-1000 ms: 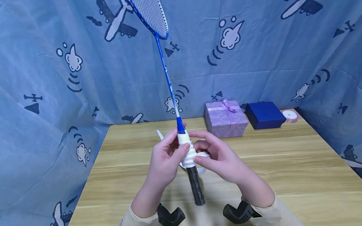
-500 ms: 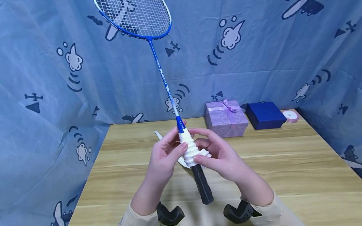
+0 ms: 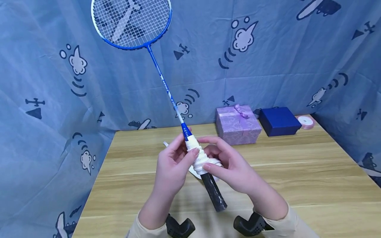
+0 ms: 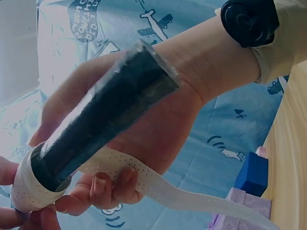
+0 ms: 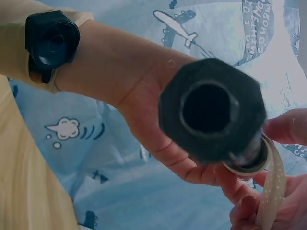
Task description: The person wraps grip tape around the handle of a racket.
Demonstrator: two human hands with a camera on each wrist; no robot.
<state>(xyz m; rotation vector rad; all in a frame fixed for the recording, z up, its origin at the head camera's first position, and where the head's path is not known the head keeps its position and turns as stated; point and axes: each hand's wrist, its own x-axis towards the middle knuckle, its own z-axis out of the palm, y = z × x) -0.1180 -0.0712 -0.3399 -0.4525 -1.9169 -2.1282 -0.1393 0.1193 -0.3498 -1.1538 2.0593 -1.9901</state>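
Upper left of the head view, the racket (image 3: pixel 154 69) has its strung head up against the blue curtain (image 3: pixel 44 99), and its shaft slants down to the right into the middle of the frame. That long axis runs on through the handle, whose bare black butt (image 3: pixel 215 195) pokes out lower right, just above the table (image 3: pixel 297 185).

Centre frame, the left hand (image 3: pixel 174 165) grips the top of the handle, thumb curled across the white tape (image 3: pixel 200 159) already wound there. Right beside it, touching the same wrap, the right hand (image 3: pixel 230 167) pinches the loose tape; in the left wrist view the perforated strip (image 4: pixel 182 191) trails out from under those fingers. Both hands are clamped on, close together, on either side of the handle; neither is clearly nearer.

The black part below the wrap is uncovered, and the butt hangs free of the table. Further right, well apart from the hands, a purple box (image 3: pixel 238 124), a navy box (image 3: pixel 279 121) and a ribbon roll (image 3: pixel 305 121) sit along the table's far edge. The near table is open.
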